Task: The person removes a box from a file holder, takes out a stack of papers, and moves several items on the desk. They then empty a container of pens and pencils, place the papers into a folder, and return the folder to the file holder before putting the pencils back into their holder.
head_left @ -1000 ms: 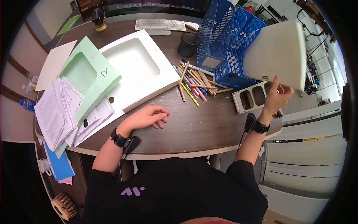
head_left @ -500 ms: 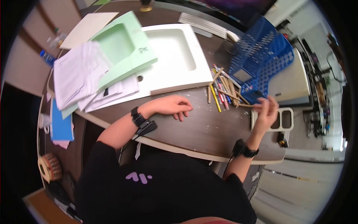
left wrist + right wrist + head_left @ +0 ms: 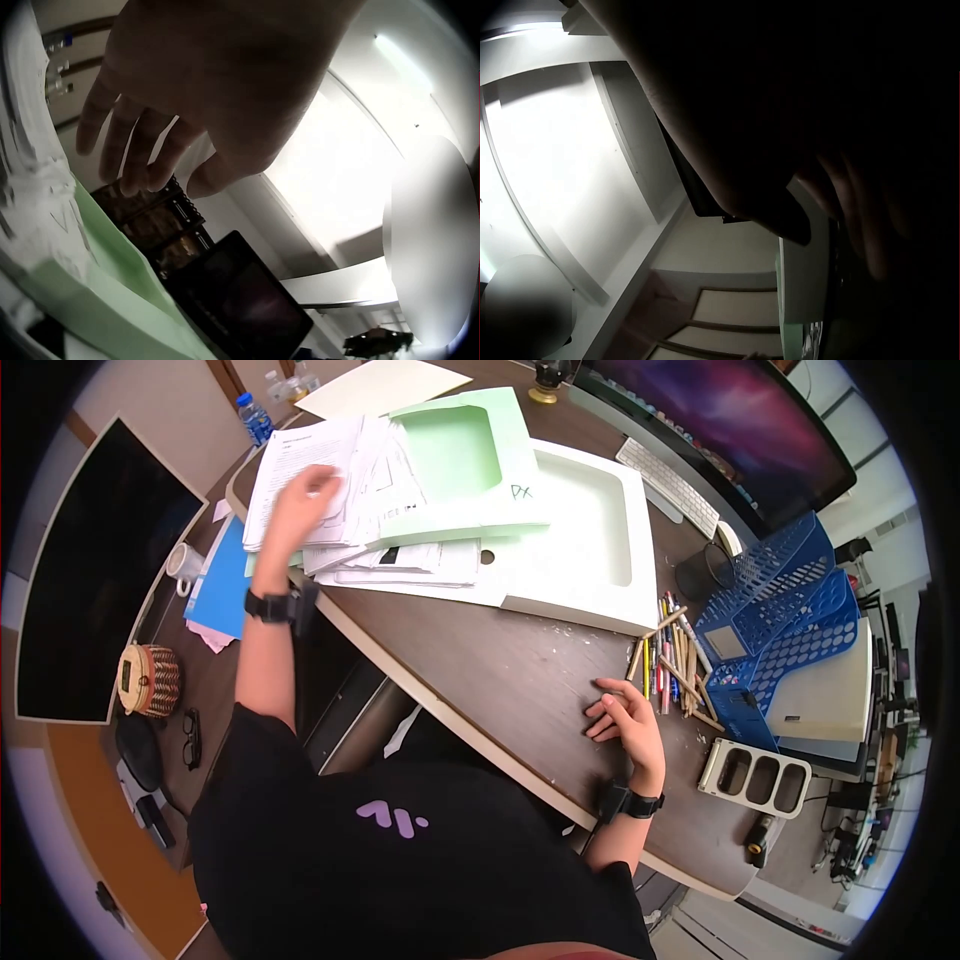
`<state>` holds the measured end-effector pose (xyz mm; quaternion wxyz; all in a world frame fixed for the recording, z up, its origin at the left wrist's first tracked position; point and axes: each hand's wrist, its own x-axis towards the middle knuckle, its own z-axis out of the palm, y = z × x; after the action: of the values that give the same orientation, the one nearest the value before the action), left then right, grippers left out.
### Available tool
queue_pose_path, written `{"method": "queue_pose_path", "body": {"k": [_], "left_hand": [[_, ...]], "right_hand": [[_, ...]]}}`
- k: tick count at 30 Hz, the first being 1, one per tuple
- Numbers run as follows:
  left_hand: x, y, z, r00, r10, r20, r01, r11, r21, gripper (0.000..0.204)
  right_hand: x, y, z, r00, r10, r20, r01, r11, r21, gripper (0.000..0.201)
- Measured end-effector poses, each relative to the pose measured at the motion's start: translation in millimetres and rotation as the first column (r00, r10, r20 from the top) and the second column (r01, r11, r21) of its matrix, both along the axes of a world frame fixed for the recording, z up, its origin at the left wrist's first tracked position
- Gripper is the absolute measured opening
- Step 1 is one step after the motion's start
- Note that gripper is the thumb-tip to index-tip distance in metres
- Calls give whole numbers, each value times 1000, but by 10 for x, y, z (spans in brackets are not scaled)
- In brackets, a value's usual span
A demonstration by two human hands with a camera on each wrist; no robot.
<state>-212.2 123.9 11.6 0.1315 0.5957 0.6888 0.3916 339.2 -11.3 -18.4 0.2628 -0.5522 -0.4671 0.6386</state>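
My left hand (image 3: pixel 300 510) is over the stack of printed papers (image 3: pixel 310 445) at the desk's left, its fingers spread and holding nothing. In the left wrist view those fingers (image 3: pixel 139 154) hang apart, with the papers and the green box lid (image 3: pixel 120 292) beside them. The lid (image 3: pixel 513 510), marked in pen, lies partly over the papers and a white box tray (image 3: pixel 640 550). Above the bare front of the desk, my right hand (image 3: pixel 635 730) is loosely bent and holds nothing, left of the pile of pens and pencils (image 3: pixel 680 660). The right wrist view shows it very dark.
A blue perforated file holder (image 3: pixel 790 650) stands at the right with a pale folder (image 3: pixel 830 690) in it. In front lies a three-slot organizer (image 3: pixel 755 778). A mesh cup (image 3: pixel 705 570), keyboard (image 3: pixel 668 485) and monitor (image 3: pixel 730 430) are behind. A mug (image 3: pixel 185 563) and blue folder (image 3: pixel 218 595) are at left.
The head view has turned left. My left hand has moved from the desk's front onto the papers. My right hand has left the pale folder and come back over the desk.
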Motion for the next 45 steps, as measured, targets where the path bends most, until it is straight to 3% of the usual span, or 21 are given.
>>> {"method": "queue_pose_path", "body": {"k": [3,6,9,11,13,15,19,22,25,28,33,36,42,43,45], "left_hand": [[-1129,174,-330,832,330,-445,-325,941,91,59],[-1670,238,-538,805,466,-367,-499,866,4,71],[-1938,309,-628,952,294,-84,-302,865,-400,79],[-1955,335,-697,954,294,-48,-289,871,-398,76],[-1960,296,-694,957,289,-16,-269,871,-410,73],[-1881,266,-634,962,271,21,-236,872,-428,70],[-1686,174,-470,966,257,31,-221,881,-417,65],[-1740,170,-520,974,223,45,-185,893,-411,66],[-1722,147,-474,958,228,173,-124,875,-467,67],[-1400,-28,-187,893,244,377,-21,860,-509,64],[-1333,-109,-94,826,196,528,130,846,-517,61],[-1502,-55,-402,753,95,652,224,894,-389,57],[-1168,-199,-254,734,110,670,75,968,-241,56],[-1164,-212,-233,690,109,716,90,968,-234,57],[-1155,-221,-195,593,103,798,118,970,-212,58]], "right_hand": [[-41,23,47,997,75,-30,-75,997,9,34],[-309,167,288,963,259,-76,-256,966,39,33],[-816,441,638,917,398,7,-395,909,134,32],[-1261,724,715,890,407,207,-456,776,436,33],[-1799,1054,828,914,370,169,-402,757,516,34],[-2349,1535,599,938,317,141,-319,627,711,36],[-3317,2270,200,965,85,247,-242,646,724,50],[-3680,2540,173,870,54,490,-328,805,494,54],[-3824,2648,202,936,59,346,-186,920,344,58],[-3792,2705,204,967,255,15,-254,956,145,58],[-3912,2581,125,962,256,-98,-239,959,155,51],[-3908,2554,69,954,240,-178,-206,960,189,52],[-4062,2594,-11,949,161,-272,-113,976,187,48],[-4083,2559,24,954,131,-269,-86,982,171,47],[-4054,2495,99,914,217,-343,-185,975,125,48]]}}
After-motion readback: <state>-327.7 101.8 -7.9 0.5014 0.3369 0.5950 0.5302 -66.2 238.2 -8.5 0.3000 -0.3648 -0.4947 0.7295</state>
